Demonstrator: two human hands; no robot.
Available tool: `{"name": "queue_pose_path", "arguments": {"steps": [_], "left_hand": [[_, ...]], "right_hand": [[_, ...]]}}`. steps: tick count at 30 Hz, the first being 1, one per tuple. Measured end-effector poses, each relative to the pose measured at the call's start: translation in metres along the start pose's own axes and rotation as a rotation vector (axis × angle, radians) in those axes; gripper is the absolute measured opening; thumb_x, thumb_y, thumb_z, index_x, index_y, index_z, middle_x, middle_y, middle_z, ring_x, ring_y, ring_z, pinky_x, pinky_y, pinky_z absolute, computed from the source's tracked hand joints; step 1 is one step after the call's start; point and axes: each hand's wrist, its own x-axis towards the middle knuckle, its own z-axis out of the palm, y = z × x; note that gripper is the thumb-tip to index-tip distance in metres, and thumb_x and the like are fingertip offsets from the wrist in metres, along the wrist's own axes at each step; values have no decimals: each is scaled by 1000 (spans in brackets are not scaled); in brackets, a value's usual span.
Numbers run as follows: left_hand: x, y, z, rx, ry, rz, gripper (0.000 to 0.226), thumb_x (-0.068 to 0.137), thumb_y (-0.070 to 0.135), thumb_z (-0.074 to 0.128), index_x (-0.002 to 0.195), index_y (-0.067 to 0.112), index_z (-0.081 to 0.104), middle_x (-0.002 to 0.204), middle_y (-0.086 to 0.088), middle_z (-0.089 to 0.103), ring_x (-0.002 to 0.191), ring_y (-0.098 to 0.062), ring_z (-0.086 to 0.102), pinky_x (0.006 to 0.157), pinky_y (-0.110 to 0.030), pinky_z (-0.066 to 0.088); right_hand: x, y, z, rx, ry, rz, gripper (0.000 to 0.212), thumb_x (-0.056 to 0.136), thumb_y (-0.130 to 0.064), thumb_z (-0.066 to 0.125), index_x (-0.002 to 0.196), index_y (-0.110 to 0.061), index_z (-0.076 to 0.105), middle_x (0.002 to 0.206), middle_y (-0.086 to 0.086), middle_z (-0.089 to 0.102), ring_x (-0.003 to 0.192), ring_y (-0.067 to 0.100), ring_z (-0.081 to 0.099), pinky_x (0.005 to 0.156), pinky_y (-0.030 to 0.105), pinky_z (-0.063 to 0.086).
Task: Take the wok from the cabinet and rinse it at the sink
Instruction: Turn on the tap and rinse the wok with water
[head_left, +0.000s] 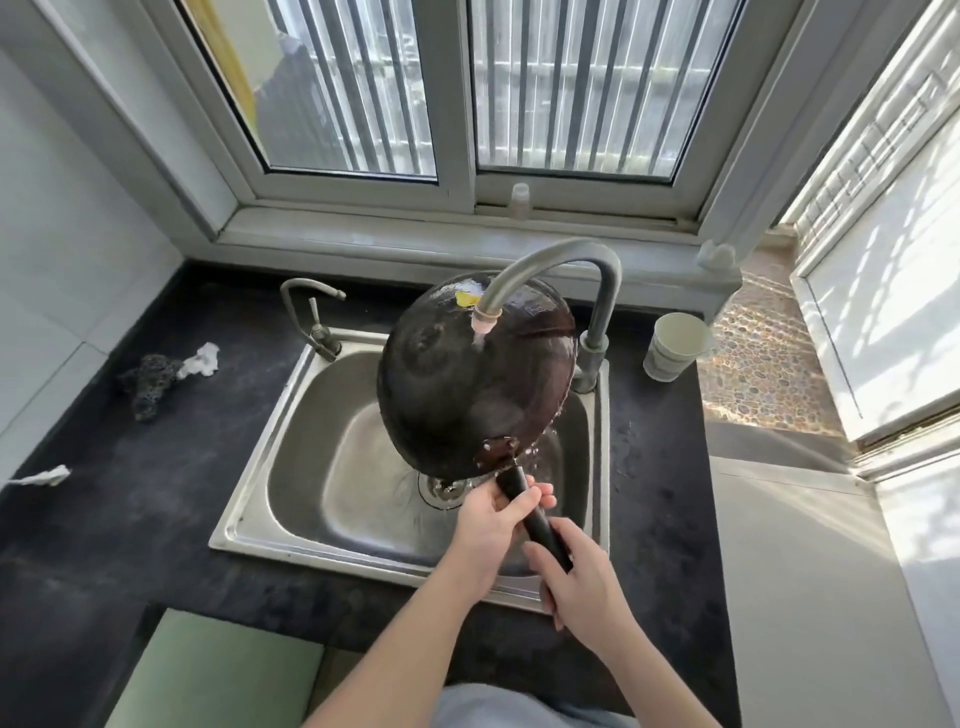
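Rinse step in hand: wok (467, 384) held tilted under faucet (550, 270) stream, handle (535, 514) gripped by left hand (493, 525) and right hand (582, 577); rotation likely needed next

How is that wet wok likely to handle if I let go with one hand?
Probably front-heavy: the wok hangs tilted out over the sink from one long handle, gripped by both the left hand and right hand. Likely slippery, since water from the faucet runs off it. Stiff metal, so it shouldn't flex.
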Motion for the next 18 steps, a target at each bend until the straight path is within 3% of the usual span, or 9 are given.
{"name": "queue_pose_path", "arguments": {"steps": [11, 18], "left_hand": [[7, -3, 20, -21, -16, -18, 17, 94, 8, 63, 111, 9, 63, 100, -3, 79, 100, -19, 74, 96, -38, 56], [0, -5, 7, -79, -83, -18, 13, 94, 4, 61, 107, 5, 63, 99, -7, 79, 99, -22, 74, 89, -33, 59]], "right_hand": [[-4, 1, -22, -8, 43, -40, 6, 97, -20, 62, 102, -23, 61, 54, -8, 63, 34, 7, 51, 36, 20, 44], [-15, 1, -9, -54, 86, -47, 12, 96, -22, 64, 102, -32, 60, 57, -6, 66, 36, 8, 53, 37, 22, 47]]}}
